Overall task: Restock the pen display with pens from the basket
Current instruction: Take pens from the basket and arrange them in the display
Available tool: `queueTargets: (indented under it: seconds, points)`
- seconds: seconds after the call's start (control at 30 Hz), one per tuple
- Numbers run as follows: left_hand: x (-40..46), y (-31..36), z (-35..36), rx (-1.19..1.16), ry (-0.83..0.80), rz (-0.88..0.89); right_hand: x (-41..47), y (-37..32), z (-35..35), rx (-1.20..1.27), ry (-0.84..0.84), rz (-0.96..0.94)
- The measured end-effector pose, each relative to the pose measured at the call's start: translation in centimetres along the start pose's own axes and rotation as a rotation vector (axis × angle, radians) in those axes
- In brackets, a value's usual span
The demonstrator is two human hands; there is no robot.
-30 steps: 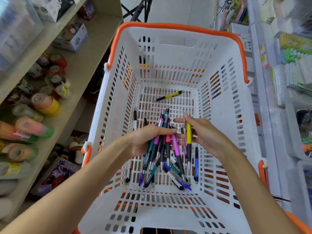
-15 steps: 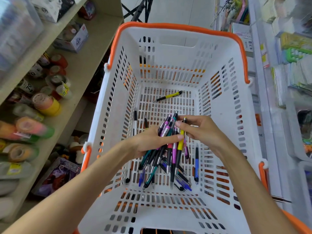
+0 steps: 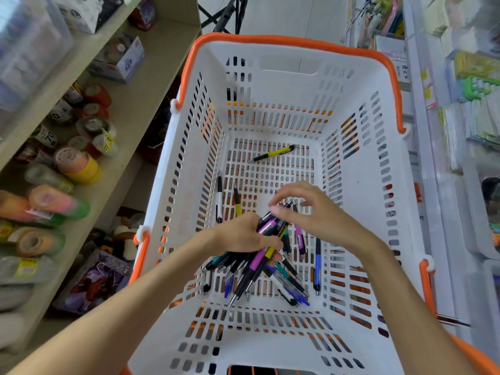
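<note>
Your left hand (image 3: 243, 234) grips a fanned bundle of pens (image 3: 259, 255) low inside the basket (image 3: 270, 85), near its front wall. They look light, stiff and smooth-barrelled, so they will likely slide against each other; squeeze around the middle of the barrels, tips pointing one way. Your right hand (image 3: 316, 212) hovers just above the bundle's upper ends, fingers loosely curled and pinching at the caps; whether it truly holds one, you cannot tell. Loose on the basket floor: a yellow pen (image 3: 272, 153) toward the far wall, a blue pen (image 3: 317, 266) right of the bundle.
</note>
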State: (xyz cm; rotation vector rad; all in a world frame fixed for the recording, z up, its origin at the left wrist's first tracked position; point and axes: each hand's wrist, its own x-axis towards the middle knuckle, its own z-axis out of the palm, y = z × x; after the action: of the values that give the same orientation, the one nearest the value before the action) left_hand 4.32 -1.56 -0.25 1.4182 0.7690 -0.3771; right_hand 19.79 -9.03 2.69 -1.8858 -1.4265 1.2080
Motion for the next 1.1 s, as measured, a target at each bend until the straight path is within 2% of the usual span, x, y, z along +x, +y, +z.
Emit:
queueTargets:
  seconds: [0.23, 0.4, 0.53, 0.67, 0.8, 0.93, 1.0, 1.1]
  points:
    - [0.4, -0.3, 0.0, 0.129, 0.069, -0.003, 0.4, 0.3, 0.8, -0.039, -0.077, 0.001]
    - [0.3, 0.0, 0.1, 0.087, 0.037, 0.026, 0.5, 0.0, 0.5, 0.028, 0.001, 0.02]
    - [0.1, 0.4, -0.1, -0.035, 0.004, 0.045, 0.4, -0.3, 0.3, 0.195, 0.105, 0.078]
    - [-0.1, 0.7, -0.3, -0.218, -0.023, 0.02, 0.6, -0.3, -0.7, 0.484, 0.365, 0.119]
    - [-0.3, 1.5, -0.6, -0.456, -0.013, -0.042, 0.7, -0.3, 0.0, 0.627, 0.552, 0.027]
    - [-0.7, 1.7, -0.7, -0.523, -0.031, -0.056, 0.2, -0.6, -1.8, 0.897, 0.753, -0.092]
    - [-0.6, 1.8, -0.6, -0.615, 0.025, -0.017, -0.1, -0.7, -2.0, 0.945, 0.793, -0.076]
    - [-0.3, 1.7, -1.0, -0.902, 0.175, 0.088, -0.5, -1.4, -0.9, 0.911, 0.753, -0.019]
